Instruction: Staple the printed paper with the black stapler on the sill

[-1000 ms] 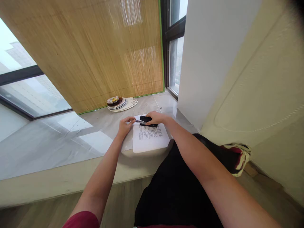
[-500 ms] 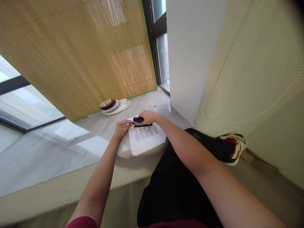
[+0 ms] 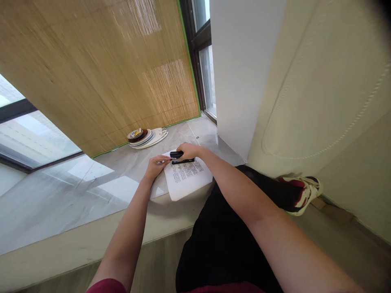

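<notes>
A black stapler (image 3: 183, 161) rests over the upper part of a printed sheet of paper (image 3: 187, 187), its top arm raised from the base. My right hand (image 3: 190, 150) is closed around the stapler from the right side. At the stapler's front end my left hand (image 3: 157, 164) has its thumb and fingers pinched together. Whatever lies between those fingertips is too small to make out. The lower edge of the sheet sticks out past the front edge of the ledge.
On the grey marble ledge (image 3: 76, 203), a stack of plates and bowls (image 3: 142, 138) stands behind my hands. A bamboo blind (image 3: 122, 69) hangs behind it. A white wall column (image 3: 238, 73) rises on the right, and my shoe (image 3: 307, 193) is below it.
The view has shifted slightly. My right hand stays on the stapler and my left fingers stay pinched at its front end; the sheet lies as before.
</notes>
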### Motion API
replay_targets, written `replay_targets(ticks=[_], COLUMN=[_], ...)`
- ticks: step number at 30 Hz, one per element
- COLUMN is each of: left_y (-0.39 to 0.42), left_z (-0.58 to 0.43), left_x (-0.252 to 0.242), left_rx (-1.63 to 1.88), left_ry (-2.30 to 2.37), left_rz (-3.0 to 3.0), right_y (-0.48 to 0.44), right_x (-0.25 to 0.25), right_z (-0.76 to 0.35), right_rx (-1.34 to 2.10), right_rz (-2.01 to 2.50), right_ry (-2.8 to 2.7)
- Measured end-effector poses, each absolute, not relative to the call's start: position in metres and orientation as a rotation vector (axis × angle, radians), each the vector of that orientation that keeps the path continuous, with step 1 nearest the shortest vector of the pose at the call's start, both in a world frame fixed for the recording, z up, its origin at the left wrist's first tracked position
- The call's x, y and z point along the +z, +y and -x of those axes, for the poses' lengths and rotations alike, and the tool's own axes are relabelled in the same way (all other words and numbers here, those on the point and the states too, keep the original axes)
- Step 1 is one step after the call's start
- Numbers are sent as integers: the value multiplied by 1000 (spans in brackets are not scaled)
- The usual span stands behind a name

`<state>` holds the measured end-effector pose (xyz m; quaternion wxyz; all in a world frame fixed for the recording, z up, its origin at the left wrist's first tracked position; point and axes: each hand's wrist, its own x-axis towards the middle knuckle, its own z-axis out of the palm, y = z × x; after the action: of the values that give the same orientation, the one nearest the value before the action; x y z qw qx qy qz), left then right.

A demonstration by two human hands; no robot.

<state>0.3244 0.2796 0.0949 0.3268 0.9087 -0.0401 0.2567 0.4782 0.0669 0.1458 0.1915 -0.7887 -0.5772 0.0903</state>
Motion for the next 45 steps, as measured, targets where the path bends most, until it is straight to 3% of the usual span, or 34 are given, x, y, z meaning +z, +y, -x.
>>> replay_targets(ticks=[16, 30, 42, 45], left_y=[272, 273, 288, 294], left_z=[-317, -321, -328, -331], left_x=[102, 101, 91, 87], left_rx=[712, 789, 811, 908], left_ry=[-159, 4, 275, 337], left_rz=[-2337, -2324, -2350, -2301], right_y=[40, 82, 46, 28], right_x=[158, 136, 142, 133], right_z=[-496, -460, -505, -533], right_rx=[246, 174, 362, 206], right_rz=[2096, 2021, 2205, 2224], right_ry=[-1505, -1623, -1420, -1149])
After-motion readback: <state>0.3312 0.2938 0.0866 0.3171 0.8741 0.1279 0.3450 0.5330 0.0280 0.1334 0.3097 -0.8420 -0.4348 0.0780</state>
